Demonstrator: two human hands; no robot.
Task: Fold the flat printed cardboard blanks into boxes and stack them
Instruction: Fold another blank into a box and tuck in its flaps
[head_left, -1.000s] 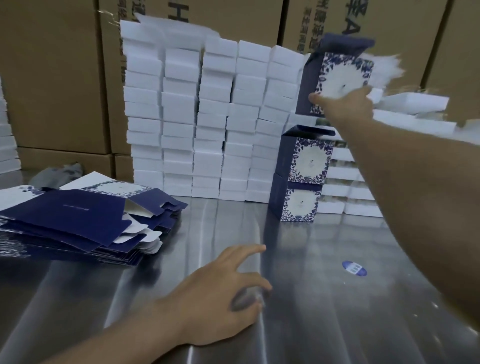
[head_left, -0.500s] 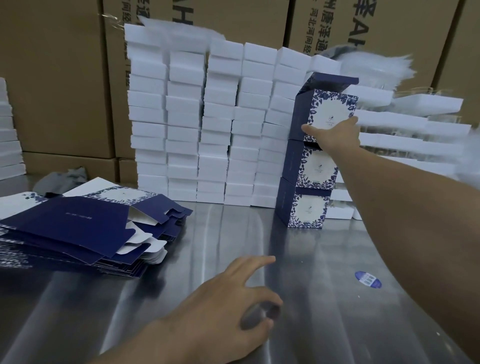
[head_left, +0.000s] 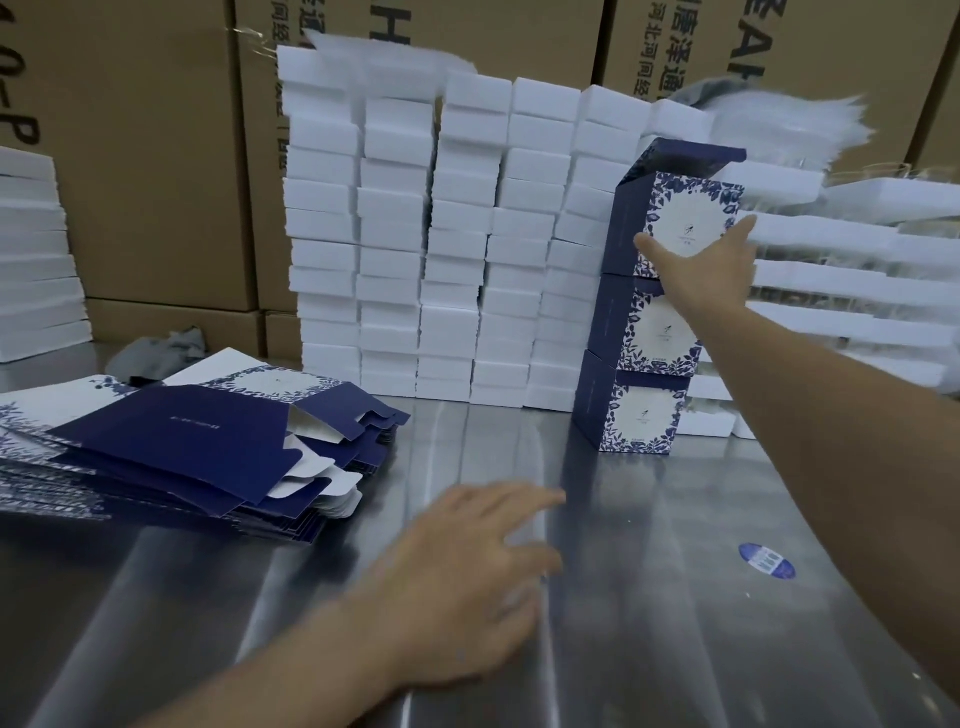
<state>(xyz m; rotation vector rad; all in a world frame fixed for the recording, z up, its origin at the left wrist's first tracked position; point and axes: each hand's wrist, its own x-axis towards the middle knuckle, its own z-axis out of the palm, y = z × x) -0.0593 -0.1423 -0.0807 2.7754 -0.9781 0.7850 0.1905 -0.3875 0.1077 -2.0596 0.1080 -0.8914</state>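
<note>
Three folded boxes (head_left: 644, 338) stacked, one hand flat on the highest
At 6 o'clock the left hand (head_left: 467, 566) spreads loose fingers low over the steel table (head_left: 675, 613), holding nothing; the pile of flat blanks (head_left: 182, 447) lies at 9 o'clock; farther, at 1 o'clock, the right hand (head_left: 701, 260) presses straight, splayed fingers on the top box (head_left: 685, 213); white foam blocks (head_left: 457, 234) stand behind at 12 o'clock

Right hand (head_left: 698, 260) stretched forward, fingers spread, left hand (head_left: 470, 571) low, palm down
</note>
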